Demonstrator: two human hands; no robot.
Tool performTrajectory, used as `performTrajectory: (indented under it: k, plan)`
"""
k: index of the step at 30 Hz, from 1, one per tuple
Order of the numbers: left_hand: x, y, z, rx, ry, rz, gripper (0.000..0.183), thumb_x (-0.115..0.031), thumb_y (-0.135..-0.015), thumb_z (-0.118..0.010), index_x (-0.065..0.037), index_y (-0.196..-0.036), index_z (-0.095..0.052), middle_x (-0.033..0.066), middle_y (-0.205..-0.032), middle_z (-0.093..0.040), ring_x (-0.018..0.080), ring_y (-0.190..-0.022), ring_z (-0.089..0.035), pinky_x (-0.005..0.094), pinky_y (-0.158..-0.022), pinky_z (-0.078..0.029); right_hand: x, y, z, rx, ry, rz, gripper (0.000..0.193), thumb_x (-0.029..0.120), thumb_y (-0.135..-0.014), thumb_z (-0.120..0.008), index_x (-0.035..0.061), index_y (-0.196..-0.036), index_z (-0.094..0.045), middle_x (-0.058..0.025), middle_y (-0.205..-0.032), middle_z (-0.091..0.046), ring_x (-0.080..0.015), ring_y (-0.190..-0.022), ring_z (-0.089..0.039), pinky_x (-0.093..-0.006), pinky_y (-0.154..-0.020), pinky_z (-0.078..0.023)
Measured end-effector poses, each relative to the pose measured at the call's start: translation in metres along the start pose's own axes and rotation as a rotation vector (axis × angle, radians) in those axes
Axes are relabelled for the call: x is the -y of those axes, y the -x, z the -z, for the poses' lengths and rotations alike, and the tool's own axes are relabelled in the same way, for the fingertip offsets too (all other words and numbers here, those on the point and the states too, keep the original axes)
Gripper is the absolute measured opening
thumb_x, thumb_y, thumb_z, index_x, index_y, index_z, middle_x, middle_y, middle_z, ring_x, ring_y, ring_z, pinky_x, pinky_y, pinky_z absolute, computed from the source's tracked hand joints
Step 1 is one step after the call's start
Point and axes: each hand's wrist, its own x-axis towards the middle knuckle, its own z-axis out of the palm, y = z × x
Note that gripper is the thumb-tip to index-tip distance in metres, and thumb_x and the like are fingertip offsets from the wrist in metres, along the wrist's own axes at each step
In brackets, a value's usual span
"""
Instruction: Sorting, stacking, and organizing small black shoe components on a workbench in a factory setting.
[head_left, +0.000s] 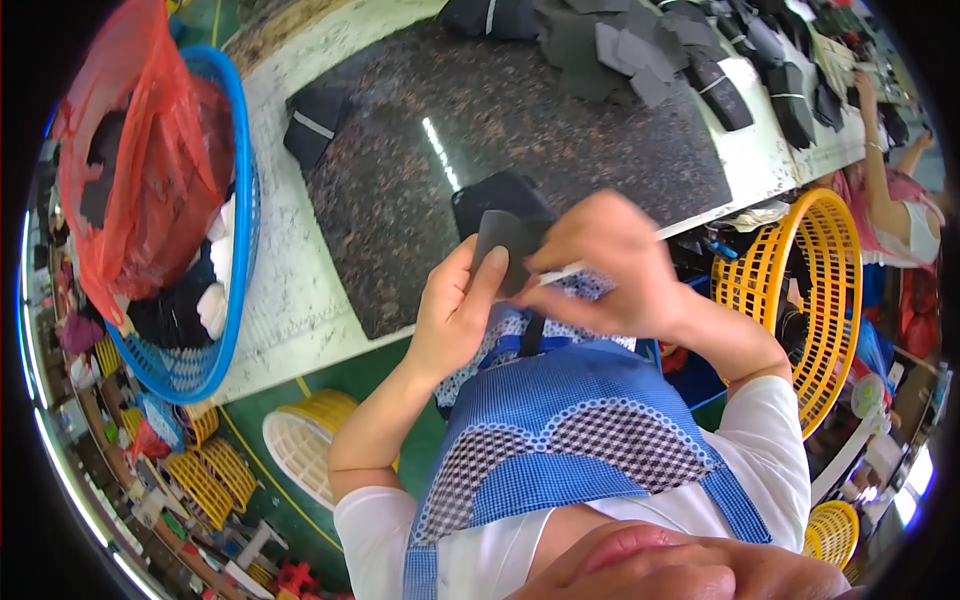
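My left hand [455, 315] is closed round a dark grey flat piece [497, 235], thumb on its face, just past the table's near edge. Close on its right, my right hand [620, 270] is smeared by motion. Its fingers are drawn together on a thin white strip [562, 272] beside the grey piece. Whether the strip touches the piece I cannot tell. Behind my hands a black stack of pieces [490, 200] lies on a dark speckled stone slab [420, 110]. At the slab's left edge rests a black bundle with a white band [312, 125].
Loose dark grey pieces [610, 50] and banded bundles [790, 100] lie along the far right. A blue basket [240, 150] with a red plastic bag [150, 170] stands left; a yellow basket [850, 270] stands right. Another person [900, 215] is at the far right.
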Motion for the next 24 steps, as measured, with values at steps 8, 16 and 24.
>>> performTrajectory:
  k: [8,16,24]
  plan:
    - [-0.007,0.021,0.019,0.240,-0.261,0.278,0.025,-0.024,-0.098,-0.067,0.000,-0.091,-0.065,0.0079,-0.077,-0.072,0.0112,-0.067,-0.070,0.0250,-0.057,-0.055,-0.002,0.017,0.016,0.520,-0.770,-0.991,0.026,0.021,-0.097,-0.068,-0.0010,-0.085,-0.068,-0.0053,-0.069,-0.067,-0.0080,-0.061,-0.065,-0.0236,-0.054,-0.051]
    - [-0.003,-0.029,0.035,-0.052,-0.509,0.200,0.037,-0.032,-0.099,-0.066,-0.001,-0.079,-0.058,0.0084,-0.063,-0.068,0.0105,-0.052,-0.065,0.0231,-0.045,-0.048,-0.041,-0.023,-0.012,0.279,-0.199,-0.779,0.032,0.024,-0.094,-0.071,-0.0012,-0.078,-0.063,-0.0050,-0.060,-0.062,-0.0107,-0.051,-0.060,-0.0259,-0.047,-0.046]
    - [-0.001,-0.035,0.036,-0.067,-0.441,0.232,0.036,-0.031,-0.100,-0.065,-0.004,-0.078,-0.054,0.0077,-0.062,-0.065,0.0098,-0.048,-0.060,0.0236,-0.044,-0.046,-0.045,-0.024,-0.021,0.290,-0.103,-0.814,0.032,0.025,-0.093,-0.074,0.0012,-0.077,-0.060,-0.0028,-0.056,-0.055,-0.0078,-0.049,-0.052,-0.0255,-0.047,-0.043]
